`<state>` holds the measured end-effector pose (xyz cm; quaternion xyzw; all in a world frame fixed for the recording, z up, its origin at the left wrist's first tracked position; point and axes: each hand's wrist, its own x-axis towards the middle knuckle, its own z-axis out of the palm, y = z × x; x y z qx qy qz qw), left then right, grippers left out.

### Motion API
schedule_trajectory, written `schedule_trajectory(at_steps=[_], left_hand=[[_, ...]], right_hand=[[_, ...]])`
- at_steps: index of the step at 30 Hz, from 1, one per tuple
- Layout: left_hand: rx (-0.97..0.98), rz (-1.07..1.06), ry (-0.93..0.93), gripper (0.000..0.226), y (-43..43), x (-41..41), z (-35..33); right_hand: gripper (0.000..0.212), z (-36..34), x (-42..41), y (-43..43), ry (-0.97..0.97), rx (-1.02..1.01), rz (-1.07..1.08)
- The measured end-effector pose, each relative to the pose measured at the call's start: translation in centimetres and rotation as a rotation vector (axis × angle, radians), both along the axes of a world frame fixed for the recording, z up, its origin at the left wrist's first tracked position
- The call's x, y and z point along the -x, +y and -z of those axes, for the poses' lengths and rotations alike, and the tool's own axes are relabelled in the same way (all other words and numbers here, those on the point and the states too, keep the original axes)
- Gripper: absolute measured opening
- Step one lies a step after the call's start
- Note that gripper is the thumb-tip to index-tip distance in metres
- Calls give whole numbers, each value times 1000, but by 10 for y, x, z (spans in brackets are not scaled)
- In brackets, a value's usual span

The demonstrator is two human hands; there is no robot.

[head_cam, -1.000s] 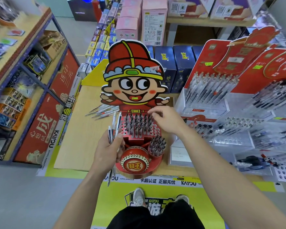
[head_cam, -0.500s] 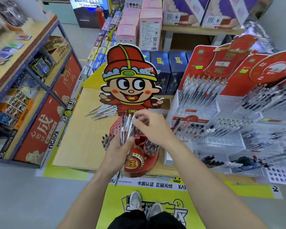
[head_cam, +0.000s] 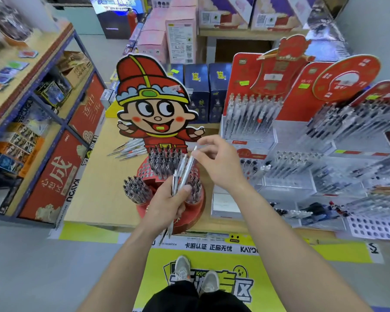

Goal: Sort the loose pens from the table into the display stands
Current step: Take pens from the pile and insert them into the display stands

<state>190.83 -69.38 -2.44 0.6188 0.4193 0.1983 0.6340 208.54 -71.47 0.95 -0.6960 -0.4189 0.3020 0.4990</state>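
So the person's left hand (head_cam: pixel 167 204) is wrapped around a bunch of pens (head_cam: pixel 178 176), held right over the red cartoon display stand (head_cam: pixel 153 104). The right hand (head_cam: pixel 217 162) pinches the top of one pen (head_cam: pixel 190 164) in that bunch. More loose pens (head_cam: pixel 128 150) lie on the table (head_cam: pixel 95 188), left of the stand.

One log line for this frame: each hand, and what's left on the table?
left hand: grips pen bundle | right hand: pinches top of one pen, over red stand | loose pens: lying on table left of stand
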Motion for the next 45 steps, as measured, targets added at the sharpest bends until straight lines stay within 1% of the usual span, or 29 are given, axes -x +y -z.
schedule_trajectory(at_steps=[4,9,13,15,17,19,21,25,29,33,36,39,45], left_hand=[[16,95,-17,8,-2,-23,6],[76,235,-26,4,-13,-73,17],[80,385,-1,17,-38,-135,19],[66,459,17,15,-59,-167,19],[58,502,17,9,-85,-199,17],[61,532,16,13,-115,-235,13],[44,569,26,10,-146,-270,15],[41,580,51,15,-206,-336,24],[28,548,109,14,-254,-387,36],[18,477,176,20,-281,-414,45],[4,473,235,21,-295,-425,50],[4,452,253,22,-302,-429,53],[23,407,257,28,-306,-430,54]], right_hand=[[11,-18,-40,-14,6,-122,165],[12,-31,-98,-61,-80,-185,284],[11,-25,-139,-127,-89,-154,401],[12,-18,-164,-165,-105,-137,476],[13,-11,-192,-206,-120,-133,541],[17,-2,-225,-244,-143,-138,598],[19,9,-258,-280,-131,-124,635],[16,28,-328,-347,-123,-78,618],[28,48,-392,-399,-150,41,571],[20,74,-435,-428,-134,139,545],[20,97,-457,-438,-93,168,530],[8,114,-467,-437,-69,205,496],[7,124,-469,-431,-91,240,454]])
